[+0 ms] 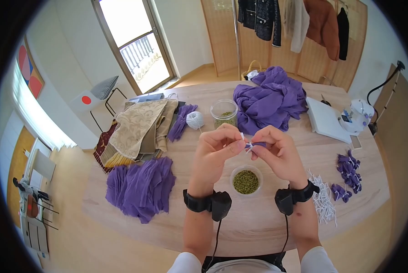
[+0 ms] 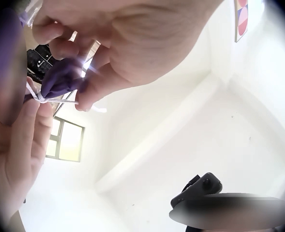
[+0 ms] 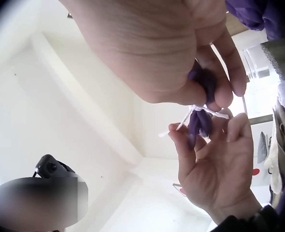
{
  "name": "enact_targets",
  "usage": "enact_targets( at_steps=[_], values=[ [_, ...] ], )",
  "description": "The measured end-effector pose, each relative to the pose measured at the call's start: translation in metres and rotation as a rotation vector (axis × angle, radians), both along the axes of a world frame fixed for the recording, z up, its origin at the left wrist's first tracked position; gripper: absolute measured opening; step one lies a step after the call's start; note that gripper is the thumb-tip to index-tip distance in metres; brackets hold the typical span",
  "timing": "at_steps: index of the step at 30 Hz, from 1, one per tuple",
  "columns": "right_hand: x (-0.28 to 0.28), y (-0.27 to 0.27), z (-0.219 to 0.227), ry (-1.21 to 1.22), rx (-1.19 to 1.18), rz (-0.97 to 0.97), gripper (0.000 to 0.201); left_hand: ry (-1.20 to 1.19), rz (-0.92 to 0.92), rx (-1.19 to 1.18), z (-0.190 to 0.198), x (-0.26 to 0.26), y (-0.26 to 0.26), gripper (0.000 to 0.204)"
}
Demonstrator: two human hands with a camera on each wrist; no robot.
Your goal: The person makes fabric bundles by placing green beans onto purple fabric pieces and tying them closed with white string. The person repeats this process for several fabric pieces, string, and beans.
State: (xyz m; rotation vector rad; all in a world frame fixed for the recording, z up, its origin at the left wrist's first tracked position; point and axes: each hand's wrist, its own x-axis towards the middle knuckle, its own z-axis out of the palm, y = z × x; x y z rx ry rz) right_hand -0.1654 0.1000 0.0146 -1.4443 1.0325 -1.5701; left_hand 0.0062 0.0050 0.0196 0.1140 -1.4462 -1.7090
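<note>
My left hand (image 1: 215, 157) and right hand (image 1: 282, 157) meet above the middle of the table. Between them is a small purple cloth bundle (image 3: 204, 81) with a white string (image 3: 199, 108) wrapped round its neck. The fingers of my right hand pinch the rounded part of the bundle. My left thumb and fingertip pinch one string end, which pokes out past them. Loose purple cloth tails (image 3: 199, 126) hang beyond the string, toward the left palm. Under the hands stands a clear round tub of green beans (image 1: 246, 182).
A taller clear jar (image 1: 224, 119) with green beans stands behind, beside a ball of white string (image 1: 195, 120). Purple cloth pieces (image 1: 142, 186) and folded fabrics (image 1: 138, 125) lie left. At right are cut white strings (image 1: 323, 200), tied purple bundles (image 1: 348, 170) and a sewing machine (image 1: 359, 113).
</note>
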Motion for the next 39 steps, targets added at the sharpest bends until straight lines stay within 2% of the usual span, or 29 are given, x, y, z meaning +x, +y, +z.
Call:
enact_targets(
  at_steps=[6,12,15,20,21,24,27,30,34,37,39],
  values=[
    [0.005,-0.006,-0.007,0.02,-0.084,-0.197,0.018,-0.052,0.267,-0.107,0.001,-0.006,0.007,0.007],
    [0.001,-0.008,-0.009,-0.3,-0.054,-0.137,0.018,0.075,0.353,-0.086,0.007,-0.004,0.01,0.009],
    [-0.003,-0.005,-0.005,-0.291,0.037,-0.042,0.019,0.149,0.38,-0.046,0.008,0.003,0.007,0.009],
    [-0.014,-0.016,-0.017,-0.326,0.033,-0.128,0.02,0.344,0.441,0.076,0.006,0.019,-0.001,0.009],
    [-0.016,-0.017,-0.018,-0.343,0.029,-0.162,0.019,0.322,0.514,0.051,0.009,0.022,0.0,0.011],
    [-0.024,-0.02,-0.023,-0.427,0.019,-0.248,0.017,0.298,0.573,0.059,0.018,0.029,0.004,0.01],
    [-0.03,-0.016,-0.02,-0.424,-0.065,-0.268,0.017,0.201,0.462,-0.069,0.018,0.039,0.001,0.008],
    [-0.033,-0.012,-0.014,-0.42,-0.121,-0.274,0.018,-0.002,0.415,-0.074,0.021,0.036,0.008,0.007],
    [-0.032,-0.006,-0.008,-0.385,-0.189,-0.311,0.016,-0.13,0.464,-0.108,-0.005,0.025,-0.003,0.008],
    [-0.031,-0.002,-0.004,-0.362,-0.227,-0.319,0.015,-0.083,0.449,0.067,-0.015,0.049,-0.008,0.009],
    [-0.027,0.002,0.002,-0.372,-0.249,-0.315,0.015,-0.135,0.491,0.104,-0.015,0.067,-0.003,0.009]
  ],
)
